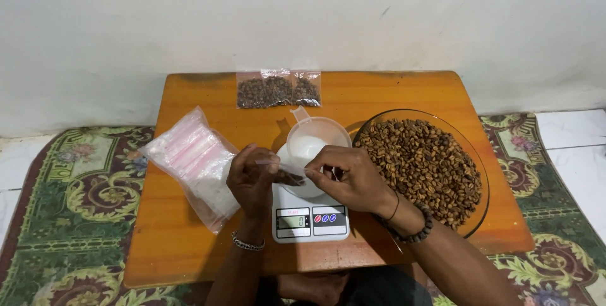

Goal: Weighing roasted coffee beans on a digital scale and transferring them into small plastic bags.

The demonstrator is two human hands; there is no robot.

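Center frame, my left hand [252, 180] and right hand [350, 176] pinch a small clear bag [287, 173] of beans by its top edge, above the white scale [310, 221] and plastic cup [314, 138]. Glass bowl of beans [423, 164] right; stack of empty bags [196, 164] left; 3 filled bags [278, 89] at top.

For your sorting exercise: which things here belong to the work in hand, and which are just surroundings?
In use:
left hand
right hand
small clear bag
white kitchen scale
white cup
glass bowl of brown beans
pack of empty bags
filled bags

Surroundings:
wooden table
patterned rug
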